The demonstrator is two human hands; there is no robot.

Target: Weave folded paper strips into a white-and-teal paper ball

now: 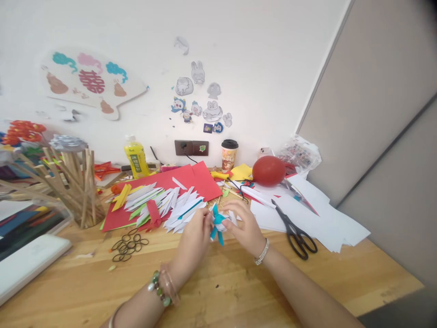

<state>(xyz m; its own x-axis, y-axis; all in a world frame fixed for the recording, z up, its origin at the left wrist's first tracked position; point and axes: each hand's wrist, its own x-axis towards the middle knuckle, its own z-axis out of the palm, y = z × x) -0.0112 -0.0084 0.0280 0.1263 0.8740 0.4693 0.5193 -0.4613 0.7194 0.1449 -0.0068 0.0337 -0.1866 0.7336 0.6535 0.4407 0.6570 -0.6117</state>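
A small blue-and-white paper piece [218, 222] is held just above the table [221, 291], between both hands. The left hand [193, 241] pinches its left side, the right hand [246, 228] its right, fingers closed on it. Blue strips point up and down; both hands are equally near, wrists low.

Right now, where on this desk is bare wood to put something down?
Bare wood lies along the near edge of the desk, around both forearms, and right of the scissors below the white sheets. Crowded: behind the left hand and right hand, with folded paper strips and hair ties.
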